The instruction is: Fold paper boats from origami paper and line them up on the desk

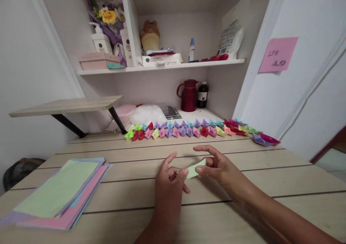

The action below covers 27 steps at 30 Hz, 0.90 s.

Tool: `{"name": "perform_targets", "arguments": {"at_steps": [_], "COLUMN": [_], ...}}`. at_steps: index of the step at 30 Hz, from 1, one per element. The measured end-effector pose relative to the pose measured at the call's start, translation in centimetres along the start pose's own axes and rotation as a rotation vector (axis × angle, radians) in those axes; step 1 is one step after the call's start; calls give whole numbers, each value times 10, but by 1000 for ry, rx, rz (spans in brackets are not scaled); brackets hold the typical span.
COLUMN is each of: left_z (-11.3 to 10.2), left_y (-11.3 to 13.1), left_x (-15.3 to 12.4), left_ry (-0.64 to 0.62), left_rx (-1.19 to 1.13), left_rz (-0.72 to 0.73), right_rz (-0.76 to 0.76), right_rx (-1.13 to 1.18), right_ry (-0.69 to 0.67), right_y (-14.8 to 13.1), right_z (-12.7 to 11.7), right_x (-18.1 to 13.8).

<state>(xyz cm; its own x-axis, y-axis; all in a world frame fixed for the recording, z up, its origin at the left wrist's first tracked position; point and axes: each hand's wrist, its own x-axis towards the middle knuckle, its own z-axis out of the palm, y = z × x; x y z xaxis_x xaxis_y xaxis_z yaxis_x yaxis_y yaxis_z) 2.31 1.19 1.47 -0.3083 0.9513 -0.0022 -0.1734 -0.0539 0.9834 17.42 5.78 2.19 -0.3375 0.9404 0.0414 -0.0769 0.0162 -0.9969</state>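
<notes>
Between my two hands, a little above the table, is a small pale green paper boat [193, 170], its pointed end rising to the right. My left hand [171, 177] pinches its left end between thumb and fingers, the index finger raised. On the right end, my right hand [214, 164] has thumb and curled fingers closed, with its index finger stretched out to the left. Folded paper boats [182, 131] in many colours stand in rows along the table's back edge, beyond my hands. To the left lies a stack of coloured paper sheets [61, 190], pale green on top.
The wooden table [129, 190] has dark grooves across it. A small raised shelf [67, 105] on black brackets stands at the back left. Behind the boats, a cabinet holds a dark red jug [189, 96] and a dark bottle [202, 94]. A pink note [278, 54] hangs on the right wall.
</notes>
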Motion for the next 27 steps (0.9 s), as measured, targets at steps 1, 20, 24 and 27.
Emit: {"name": "perform_targets", "arguments": {"at_steps": [1,20,24,27], "left_z": [-1,-10,-13,-15], "left_y": [0,-6,-3,1], "left_x": [1,5,6,7], "left_ry": [-18,-144,-240,-297], "left_rx": [-3,444,424,301], "left_rz": [-15,126,70,-18], "right_rz": [6,-190,-179,-125], "right_rx": [17,-488,-444,-274], "right_ry": [-10,-6,-29,-12], "right_y": [1,-1,-2,-3], "right_z": [-1,2,6,7], "right_x": [0,-9,-10,-8]}}
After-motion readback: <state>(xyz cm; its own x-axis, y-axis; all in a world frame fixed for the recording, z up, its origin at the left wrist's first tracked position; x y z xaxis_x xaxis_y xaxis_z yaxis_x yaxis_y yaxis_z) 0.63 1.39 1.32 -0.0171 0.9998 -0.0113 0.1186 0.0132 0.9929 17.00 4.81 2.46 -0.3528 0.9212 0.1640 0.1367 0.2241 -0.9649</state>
